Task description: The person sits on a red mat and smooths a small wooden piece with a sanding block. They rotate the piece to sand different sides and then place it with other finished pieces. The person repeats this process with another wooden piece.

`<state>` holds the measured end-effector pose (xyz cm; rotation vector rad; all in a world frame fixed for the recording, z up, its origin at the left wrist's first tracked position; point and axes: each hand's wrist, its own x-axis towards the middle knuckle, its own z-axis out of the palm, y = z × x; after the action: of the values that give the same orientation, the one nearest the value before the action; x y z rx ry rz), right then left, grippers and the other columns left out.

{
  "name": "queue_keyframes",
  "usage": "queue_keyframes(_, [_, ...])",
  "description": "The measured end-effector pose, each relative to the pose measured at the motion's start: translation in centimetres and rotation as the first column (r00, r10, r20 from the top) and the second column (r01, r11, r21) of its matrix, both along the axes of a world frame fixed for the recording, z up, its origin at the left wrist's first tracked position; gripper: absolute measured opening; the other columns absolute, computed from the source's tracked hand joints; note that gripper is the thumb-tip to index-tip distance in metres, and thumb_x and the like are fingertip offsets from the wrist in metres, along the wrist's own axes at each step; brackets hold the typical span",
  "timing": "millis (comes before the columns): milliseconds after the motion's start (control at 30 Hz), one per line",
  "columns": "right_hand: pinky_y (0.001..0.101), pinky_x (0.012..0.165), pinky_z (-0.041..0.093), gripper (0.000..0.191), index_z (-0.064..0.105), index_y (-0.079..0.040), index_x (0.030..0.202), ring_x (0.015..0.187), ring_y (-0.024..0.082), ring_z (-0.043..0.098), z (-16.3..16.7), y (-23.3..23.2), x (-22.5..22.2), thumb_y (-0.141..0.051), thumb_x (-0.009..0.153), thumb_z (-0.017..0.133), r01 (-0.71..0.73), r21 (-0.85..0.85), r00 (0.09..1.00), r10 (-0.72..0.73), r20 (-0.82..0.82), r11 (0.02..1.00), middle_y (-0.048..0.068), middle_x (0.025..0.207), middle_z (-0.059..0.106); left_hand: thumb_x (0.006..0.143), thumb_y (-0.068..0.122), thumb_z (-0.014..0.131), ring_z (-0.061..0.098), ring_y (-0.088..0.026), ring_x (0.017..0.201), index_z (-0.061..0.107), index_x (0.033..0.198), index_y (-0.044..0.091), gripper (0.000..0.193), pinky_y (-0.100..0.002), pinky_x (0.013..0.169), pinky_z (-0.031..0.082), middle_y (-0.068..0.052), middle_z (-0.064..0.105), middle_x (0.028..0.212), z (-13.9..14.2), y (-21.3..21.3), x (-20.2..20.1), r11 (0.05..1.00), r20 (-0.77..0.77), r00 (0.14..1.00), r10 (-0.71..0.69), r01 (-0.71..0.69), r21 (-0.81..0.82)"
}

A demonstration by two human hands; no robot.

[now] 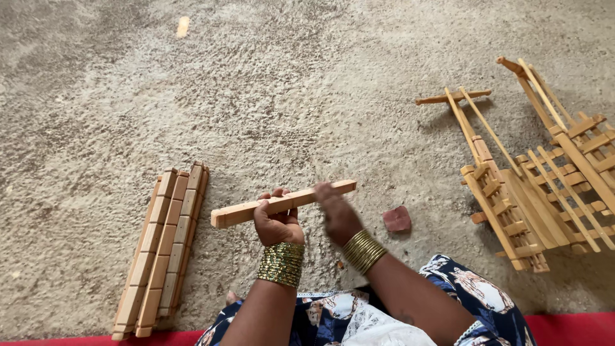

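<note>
A small reddish block point(397, 218) lies on the gritty floor point(288, 83) just right of the hands; no labels show. Wide bare floor stretches ahead, with a red strip point(564, 327) along the near edge. The left hand point(277, 224) has its fingers clamped on a pale, square-cut wooden stick point(282, 204), held level above the floor. The right hand point(336, 211) touches the stick, blurred, fingers unclear. Notched bars point(160, 250) lie left, wooden racks point(538, 186) right.

Floor workshop: notched wooden slats point(160, 247), frames point(544, 186)
</note>
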<state>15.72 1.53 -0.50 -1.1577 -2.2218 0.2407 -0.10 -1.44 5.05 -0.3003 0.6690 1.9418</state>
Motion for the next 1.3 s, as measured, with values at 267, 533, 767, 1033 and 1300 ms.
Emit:
queue_keyframes(267, [0.042, 0.125, 0.038, 0.049, 0.052, -0.003, 0.142, 0.145, 0.027, 0.047, 0.1, 0.5, -0.3, 0.01, 0.097, 0.036, -0.064, 0.15, 0.998, 0.067, -0.02, 0.987, 0.014, 0.149, 0.053, 0.087, 0.026, 0.052, 0.065, -0.031, 0.1, 0.054, 0.109, 0.012, 0.026, -0.05, 0.091, 0.055, -0.013, 0.068, 0.103, 0.5, -0.1, 0.2, 0.99, 0.028, 0.999, -0.028, 0.032, -0.135])
queue_keyframes(533, [0.0416, 0.102, 0.046, 0.055, 0.053, -0.003, 0.138, 0.142, 0.029, 0.039, 0.4, 1.2, 1.2, 0.01, 0.088, 0.037, 0.325, -0.337, 0.94, -0.34, 0.017, 0.884, 0.015, 0.152, 0.044, 0.085, 0.022, 0.055, 0.068, -0.034, 0.101, 0.055, 0.111, 0.012, 0.028, -0.05, 0.091, 0.058, -0.015, 0.07, 0.103, 0.8, 0.0, -0.3, 0.998, -0.018, 1.0, -0.018, 0.017, -0.061])
queue_keyframes(767, [0.0446, 0.117, 0.042, 0.05, 0.054, 0.001, 0.138, 0.143, 0.032, 0.042, 0.1, -0.1, -0.7, 0.01, 0.092, 0.037, -0.079, 0.103, 0.996, 0.076, 0.04, 0.992, 0.02, 0.147, 0.053, 0.088, 0.024, 0.054, 0.067, -0.033, 0.101, 0.055, 0.111, 0.013, 0.026, -0.05, 0.092, 0.057, -0.013, 0.07, 0.103, 0.1, 0.0, -0.3, 0.997, -0.002, 1.0, -0.006, 0.005, -0.076])
queue_keyframes(1033, [0.0327, 0.113, 0.049, 0.045, 0.058, -0.003, 0.132, 0.141, 0.025, 0.05, 0.4, 1.2, 0.8, 0.007, 0.096, 0.033, 0.182, -0.27, 0.97, -0.217, -0.106, 0.946, 0.014, 0.147, 0.056, 0.087, 0.022, 0.054, 0.067, -0.031, 0.102, 0.055, 0.111, 0.015, 0.025, -0.049, 0.091, 0.057, -0.012, 0.07, 0.104, 0.8, 0.0, 0.1, 0.996, -0.027, 0.999, -0.025, 0.023, -0.081])
queue_keyframes(1300, [0.04, 0.118, 0.04, 0.044, 0.059, -0.004, 0.133, 0.14, 0.028, 0.048, 0.9, 1.0, 0.7, 0.005, 0.096, 0.037, 0.193, -0.265, 0.975, -0.215, -0.055, 0.945, 0.016, 0.144, 0.056, 0.086, 0.021, 0.054, 0.068, -0.031, 0.102, 0.054, 0.112, 0.013, 0.026, -0.048, 0.091, 0.058, -0.013, 0.07, 0.102, 0.5, -0.1, 0.1, 0.999, -0.071, 0.997, -0.031, 0.028, -0.042])
